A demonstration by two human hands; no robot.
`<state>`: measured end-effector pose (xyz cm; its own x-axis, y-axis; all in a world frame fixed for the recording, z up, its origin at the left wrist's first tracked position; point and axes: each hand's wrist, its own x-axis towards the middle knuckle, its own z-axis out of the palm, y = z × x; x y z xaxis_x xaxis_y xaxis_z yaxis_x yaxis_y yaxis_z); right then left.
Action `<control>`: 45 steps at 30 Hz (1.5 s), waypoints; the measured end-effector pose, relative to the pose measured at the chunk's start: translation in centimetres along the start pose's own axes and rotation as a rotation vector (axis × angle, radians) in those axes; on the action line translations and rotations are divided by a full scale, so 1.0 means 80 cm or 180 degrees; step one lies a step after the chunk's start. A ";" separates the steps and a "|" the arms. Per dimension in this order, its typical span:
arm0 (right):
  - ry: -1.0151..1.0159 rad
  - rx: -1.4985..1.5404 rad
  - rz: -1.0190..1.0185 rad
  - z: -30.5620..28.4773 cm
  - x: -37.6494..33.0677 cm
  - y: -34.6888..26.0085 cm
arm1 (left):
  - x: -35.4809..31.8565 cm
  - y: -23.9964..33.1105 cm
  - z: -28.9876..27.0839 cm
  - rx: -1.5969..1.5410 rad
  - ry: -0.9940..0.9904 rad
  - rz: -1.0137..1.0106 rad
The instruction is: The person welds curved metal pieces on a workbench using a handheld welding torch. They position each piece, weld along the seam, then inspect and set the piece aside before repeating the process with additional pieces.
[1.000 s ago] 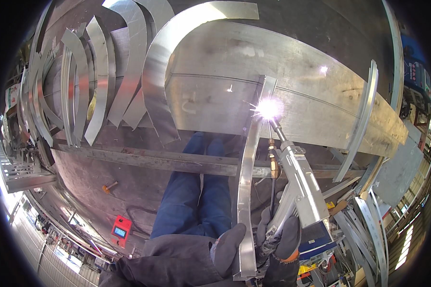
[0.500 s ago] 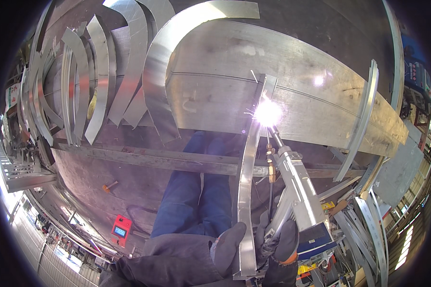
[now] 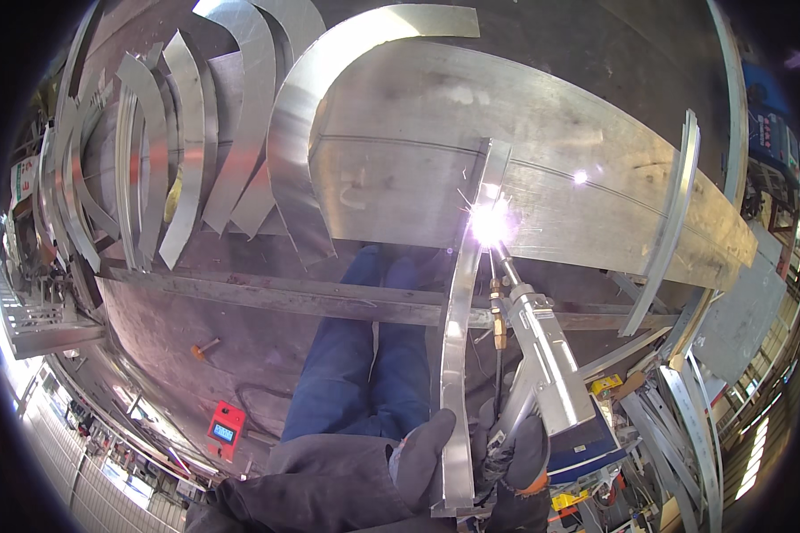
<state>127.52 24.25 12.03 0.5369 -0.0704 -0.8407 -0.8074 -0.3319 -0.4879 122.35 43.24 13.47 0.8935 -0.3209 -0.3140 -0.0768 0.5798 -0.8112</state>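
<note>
The left hand, in a dark glove, has its grip closed around the lower end of a curved metal strip. The strip stands on edge and runs upward from the hand to the lower edge of a large metal sheet, where its upper end touches the sheet.

The right hand, also gloved, is wrapped around the lower part of a welding torch; its grip is closed on the torch body, though the fingers are partly hidden behind the strip. The torch points up and to the left, with its tip at the joint between strip and sheet. A bright spark shows at that joint, with small sparks scattering around it.

The sheet lies across a steel bar that runs left to right below it. The person's legs, in blue trousers, show beneath the bar.

To the left, several more curved strips lie fanned out on the counter, one overlapping the sheet's left end. Another curved strip leans against the sheet's right end. A red box with a small screen sits on the floor, lower left.
</note>
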 end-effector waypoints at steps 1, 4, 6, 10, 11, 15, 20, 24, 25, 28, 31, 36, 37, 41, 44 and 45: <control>-0.0145 0.0221 -0.0163 0.006 -0.006 -0.012 | -0.008 -0.010 0.011 0.0560 0.1140 0.0160; -0.0483 0.1012 0.0065 0.019 -0.019 -0.056 | -0.016 0.002 0.023 0.0484 0.1709 0.0257; -0.1037 0.1238 -0.0169 0.021 -0.018 -0.090 | -0.023 0.024 0.016 0.0376 0.1107 0.0117; -0.1318 0.1129 -0.0851 0.002 0.044 -0.159 | -0.053 0.048 0.001 0.1146 0.0602 -0.0358; -0.1050 0.0763 -0.1145 -0.003 0.067 -0.174 | -0.062 0.049 0.001 0.1354 0.0670 -0.0323; -0.1364 0.0300 -0.1455 -0.028 0.189 -0.255 | -0.087 0.035 0.016 0.1297 0.0571 -0.0142; -0.1478 0.0362 -0.1222 -0.014 0.339 -0.323 | -0.105 0.006 0.028 0.0779 -0.0307 -0.0672; -0.1344 0.0625 -0.0904 -0.008 0.414 -0.320 | -0.102 -0.017 0.035 0.0820 -0.1223 -0.1078; -0.1266 0.0685 -0.0816 -0.009 0.426 -0.317 | -0.100 -0.023 0.039 0.0885 -0.1403 -0.1136; -0.0609 0.0113 -0.1047 -0.022 0.444 -0.312 | -0.095 -0.041 0.051 0.1036 -0.1853 -0.1167; -0.0114 -0.0985 -0.1644 -0.041 0.420 -0.319 | -0.095 -0.051 0.067 0.1196 -0.1814 -0.1036; -0.1412 -0.0256 -0.1875 -0.049 0.233 -0.297 | -0.090 -0.062 0.101 0.1409 -0.1501 -0.1098; -0.1502 0.0572 -0.0696 -0.028 0.189 -0.293 | -0.087 -0.064 0.109 0.1607 -0.1307 -0.1015; -0.2964 0.1038 -0.1195 0.012 -0.020 -0.236 | -0.072 -0.074 0.143 0.2229 -0.0988 -0.0990; -0.2815 0.1693 -0.1562 0.066 -0.101 -0.222 | -0.075 -0.083 0.156 0.3437 -0.0810 -0.0586; -0.2765 0.1747 -0.1752 0.080 -0.117 -0.221 | -0.079 -0.088 0.156 0.3641 -0.0426 -0.0334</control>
<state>135.17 36.75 27.03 0.6711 0.6949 -0.2582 -0.6290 0.3494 -0.6944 122.76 50.55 27.34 0.9168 -0.3652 -0.1612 0.3847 0.9162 0.1121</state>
